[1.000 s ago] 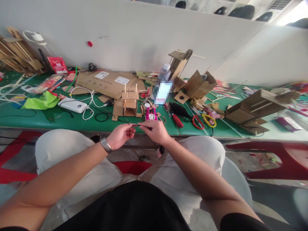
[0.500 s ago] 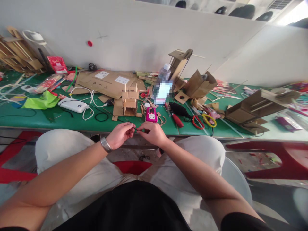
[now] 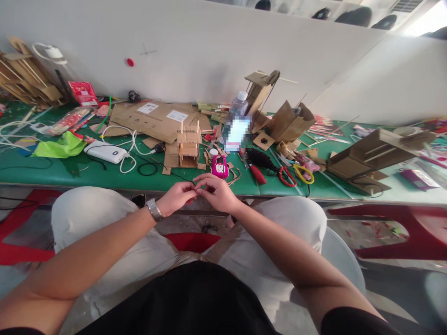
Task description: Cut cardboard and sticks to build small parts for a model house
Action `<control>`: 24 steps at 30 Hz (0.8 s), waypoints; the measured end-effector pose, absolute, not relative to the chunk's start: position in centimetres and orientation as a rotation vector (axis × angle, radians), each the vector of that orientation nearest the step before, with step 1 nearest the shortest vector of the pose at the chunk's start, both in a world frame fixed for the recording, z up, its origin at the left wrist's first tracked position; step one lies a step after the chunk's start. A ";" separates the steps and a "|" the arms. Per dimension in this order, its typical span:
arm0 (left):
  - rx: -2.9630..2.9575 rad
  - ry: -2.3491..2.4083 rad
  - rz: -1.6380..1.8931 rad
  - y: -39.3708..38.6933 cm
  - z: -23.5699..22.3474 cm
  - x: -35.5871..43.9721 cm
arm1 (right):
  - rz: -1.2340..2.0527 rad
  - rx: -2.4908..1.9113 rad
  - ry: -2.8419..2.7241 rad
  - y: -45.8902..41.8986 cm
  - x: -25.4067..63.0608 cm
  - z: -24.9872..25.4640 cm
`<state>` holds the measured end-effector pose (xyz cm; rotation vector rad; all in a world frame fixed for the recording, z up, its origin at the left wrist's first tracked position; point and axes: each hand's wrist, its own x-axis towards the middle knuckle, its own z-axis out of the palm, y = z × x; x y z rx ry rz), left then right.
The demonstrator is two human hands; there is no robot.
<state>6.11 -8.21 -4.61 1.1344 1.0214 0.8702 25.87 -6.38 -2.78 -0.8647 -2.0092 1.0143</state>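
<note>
My left hand [image 3: 177,197], with a metal watch band at its wrist, is closed in a pinch on a thin black cord [image 3: 176,175]. Touching its fingertips, my right hand [image 3: 219,193] also has thumb and fingers pinched at the cord's end. The cord trails back over the green table to a loop on the left. Most of the piece between the fingers is hidden. Just beyond my hands stand a small cardboard frame with sticks [image 3: 188,151] and a pink object with a white apple-like print [image 3: 220,168].
A white power bank [image 3: 106,152] with cables lies at left. A bottle [image 3: 239,107] stands behind a lit phone [image 3: 237,132]. Red-handled scissors [image 3: 287,177] and a red-handled tool [image 3: 257,175] lie right. A cardboard structure [image 3: 373,156] stands farther right. My knees are under the table edge.
My hands have come together; the short dark stretch of cord seen between them is now covered by fingers. My right fingers have lifted and spread slightly over the left fingertips.
</note>
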 end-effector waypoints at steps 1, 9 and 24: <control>1.118 1.018 0.854 -8.2 -4.7 6.1 | 1.050 -0.827 -2.037 -6.3 25.9 -2.8; 1.066 1.040 0.817 -7.9 -4.8 6.0 | 1.069 -0.698 -2.132 -5.6 26.0 -3.1; 1.108 0.962 0.685 -7.6 -3.8 5.2 | 1.254 -0.750 -2.108 -5.8 25.5 -4.2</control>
